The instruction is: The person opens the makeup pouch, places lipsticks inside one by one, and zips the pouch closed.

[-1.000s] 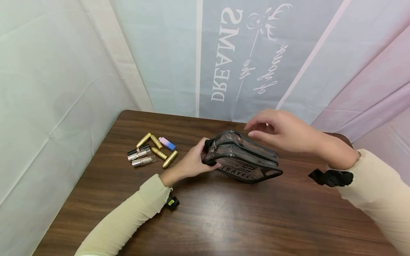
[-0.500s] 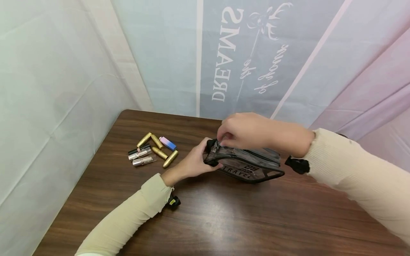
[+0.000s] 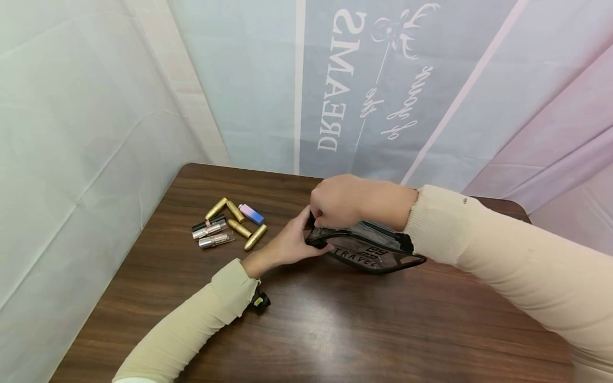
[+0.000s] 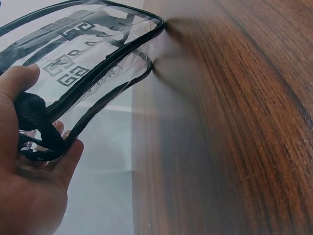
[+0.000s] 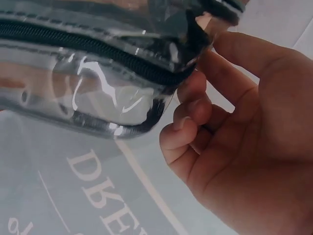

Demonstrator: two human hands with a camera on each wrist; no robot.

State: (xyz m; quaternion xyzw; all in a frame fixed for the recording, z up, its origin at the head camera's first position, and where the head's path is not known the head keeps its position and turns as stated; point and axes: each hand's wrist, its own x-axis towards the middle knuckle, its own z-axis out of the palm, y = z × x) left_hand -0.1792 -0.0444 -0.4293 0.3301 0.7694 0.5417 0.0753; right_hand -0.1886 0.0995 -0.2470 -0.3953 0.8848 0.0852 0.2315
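A clear toiletry bag [image 3: 383, 256] with black trim and the word TRAVEL stands on the table. My left hand [image 3: 289, 242] grips its left end, thumb on the front panel; in the left wrist view the fingers wrap the black strap [image 4: 32, 115] at that end. Over the bag's top left corner, my right hand [image 3: 342, 201] has curled fingers. In the right wrist view, thumb and forefinger close on the bag's corner by the end of the dark zipper [image 5: 98, 46]. A zipper pull cannot be made out there.
Left of the bag lie several gold bullet-shaped lipsticks [image 3: 239, 229], a pink-and-blue lipstick tube [image 3: 251, 214] and several silver and black lipstick tubes [image 3: 209, 229]. The brown wooden table [image 3: 311, 330] meets a printed cloth backdrop [image 3: 258, 106] at its far edge.
My right hand has come from above the bag's right half leftward and down to its top left corner. The left hand and bag have barely moved.
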